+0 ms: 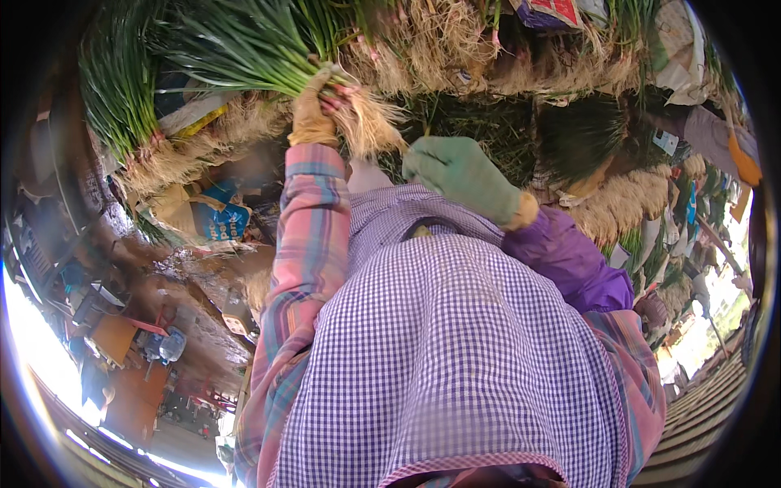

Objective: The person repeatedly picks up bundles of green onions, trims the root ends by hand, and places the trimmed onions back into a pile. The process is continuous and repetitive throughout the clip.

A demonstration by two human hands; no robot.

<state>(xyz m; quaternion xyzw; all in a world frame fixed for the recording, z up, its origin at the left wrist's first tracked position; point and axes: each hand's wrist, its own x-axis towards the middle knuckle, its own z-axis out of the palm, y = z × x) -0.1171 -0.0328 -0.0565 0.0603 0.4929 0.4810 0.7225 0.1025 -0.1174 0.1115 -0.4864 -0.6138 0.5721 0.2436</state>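
My left hand (314,113), in a tan glove, grips a bunch of spring onions (268,64) just above the pinkish bulbs. The long green leaves point up and left, and the pale roots (369,125) hang to the right. My right hand (460,177) wears a green glove with a purple sleeve cover behind it. Its fingers are curled close beside the root tips; whether they pinch anything is hidden. Loose green leaf scraps (488,131) lie beyond my right hand.
More spring onions (119,79) lie at the left, and a thick row of rooted bunches (439,36) spans the far side. Other bunches (616,201) are stacked at the right. Another person's orange-gloved hand (743,160) shows there. A blue printed bag (223,213) sits at left.
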